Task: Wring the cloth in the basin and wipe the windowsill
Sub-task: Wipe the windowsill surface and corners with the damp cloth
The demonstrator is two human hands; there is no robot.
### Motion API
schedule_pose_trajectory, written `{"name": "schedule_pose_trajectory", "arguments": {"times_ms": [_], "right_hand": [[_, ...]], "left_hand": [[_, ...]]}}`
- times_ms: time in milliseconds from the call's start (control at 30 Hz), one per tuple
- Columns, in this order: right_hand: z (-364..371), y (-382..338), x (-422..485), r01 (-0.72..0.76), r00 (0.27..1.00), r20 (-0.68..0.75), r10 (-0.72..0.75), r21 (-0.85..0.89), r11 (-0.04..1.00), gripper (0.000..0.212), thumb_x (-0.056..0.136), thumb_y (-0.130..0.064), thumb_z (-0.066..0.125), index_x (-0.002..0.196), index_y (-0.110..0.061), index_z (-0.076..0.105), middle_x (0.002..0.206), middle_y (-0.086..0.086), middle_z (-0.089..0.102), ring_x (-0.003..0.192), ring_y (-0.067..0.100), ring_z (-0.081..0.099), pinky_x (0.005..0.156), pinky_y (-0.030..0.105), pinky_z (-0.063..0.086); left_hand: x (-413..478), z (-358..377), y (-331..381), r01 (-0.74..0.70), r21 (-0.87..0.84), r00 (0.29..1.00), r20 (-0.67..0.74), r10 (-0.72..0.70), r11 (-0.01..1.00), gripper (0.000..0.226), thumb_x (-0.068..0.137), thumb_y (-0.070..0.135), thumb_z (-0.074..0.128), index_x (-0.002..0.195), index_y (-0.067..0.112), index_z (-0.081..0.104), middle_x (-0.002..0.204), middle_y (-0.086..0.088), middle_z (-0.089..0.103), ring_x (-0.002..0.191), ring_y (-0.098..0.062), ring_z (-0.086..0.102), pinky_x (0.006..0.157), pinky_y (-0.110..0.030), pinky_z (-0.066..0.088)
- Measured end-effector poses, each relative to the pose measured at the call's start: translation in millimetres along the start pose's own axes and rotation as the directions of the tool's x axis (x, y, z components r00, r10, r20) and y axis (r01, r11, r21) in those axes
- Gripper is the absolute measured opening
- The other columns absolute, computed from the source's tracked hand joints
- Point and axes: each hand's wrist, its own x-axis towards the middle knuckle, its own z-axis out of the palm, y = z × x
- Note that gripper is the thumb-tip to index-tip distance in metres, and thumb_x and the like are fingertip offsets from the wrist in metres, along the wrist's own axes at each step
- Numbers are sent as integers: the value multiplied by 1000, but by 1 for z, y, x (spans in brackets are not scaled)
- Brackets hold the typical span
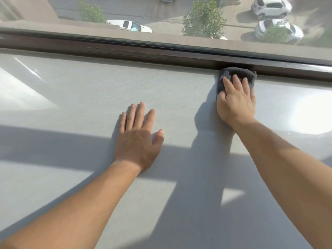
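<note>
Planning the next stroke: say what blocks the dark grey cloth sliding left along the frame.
Nothing visible. The right hand presses the dark grey cloth at the brown window frame; the left hand lies flat on the pale grey windowsill, off that line.

One head-worn view — looking forward and steeply down, close over the windowsill (89, 97) and window frame (161, 51).

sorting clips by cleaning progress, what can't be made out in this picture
Basin: outside the head view, nowhere in frame.
Cloth: head view, mostly under the right hand, so its full size and wetness are unclear.
Windowsill: head view, both ends cut off by the picture's edges; sun glare washes out patches at left and right, hiding any dust or wipe marks there.
Sill under the left hand: head view, covered by the palm.
</note>
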Motion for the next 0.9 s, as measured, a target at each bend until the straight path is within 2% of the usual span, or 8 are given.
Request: {"name": "schedule_pose_trajectory", "arguments": {"times_ms": [133,200,300,400,600,767,833,900], "right_hand": [[15,-15,-33,316,947,64,-315,-6,949,57,96,-35,28,153,-34,29,166,-5,18,153,22,6,124,43,2],[7,8,-32,397,913,110,-393,-12,918,56,97,-36,28,153,-36,30,165,-9,18,153,18,6,124,39,2],[-6,46,-13,159,986,53,-158,-7,987,57,96,-34,29,153,-36,29,166,-7,17,153,18,6,124,40,4],[-3,37,-16,-33,999,7,33,-16,999,58,96,-33,29,154,-33,27,167,-4,14,154,21,4,124,45,3],[5,30,-61,325,938,139,-317,-44,945,58,96,-39,23,154,-40,24,166,-14,12,153,12,0,124,37,0],[-6,61,-45,-70,995,63,71,-28,997,57,99,-33,29,155,-37,24,167,-10,9,153,15,0,124,40,1],[1,43,-60,-70,996,53,71,-23,997,57,99,-32,30,155,-36,23,167,-9,8,154,16,-2,124,40,-1],[7,30,-90,78,996,49,-78,-1,997,56,99,-32,31,155,-34,27,167,-8,12,154,17,1,124,42,1]], "left_hand": [[-3,6,5,-2,3,1000,-6,2,1000,69,96,55,18,158,24,18,167,-4,2,153,-21,-8,122,-43,-8],[-5,8,7,-5,4,1000,-7,5,1000,69,96,54,18,158,24,18,167,-4,1,153,-20,-8,121,-40,-11],[-4,10,7,-4,10,1000,-8,4,1000,69,96,54,18,158,24,18,168,-5,2,153,-21,-8,122,-42,-9],[-4,12,10,-3,9,1000,-9,3,1000,68,96,54,18,157,24,18,167,-6,3,153,-22,-7,123,-44,-6],[-2,10,14,-5,7,1000,9,5,1000,69,96,53,17,158,23,17,167,-6,1,153,-23,-8,123,-45,-6],[0,10,18,-7,17,1000,11,7,1000,70,95,54,15,157,22,18,167,-8,2,153,-24,-8,123,-45,-6],[0,11,19,-4,25,1000,15,4,1000,70,95,54,15,157,22,18,167,-8,2,153,-24,-8,123,-47,-5],[1,14,22,-8,25,1000,21,8,1000,70,95,55,15,157,22,18,167,-9,2,153,-25,-7,123,-48,-4]]}}
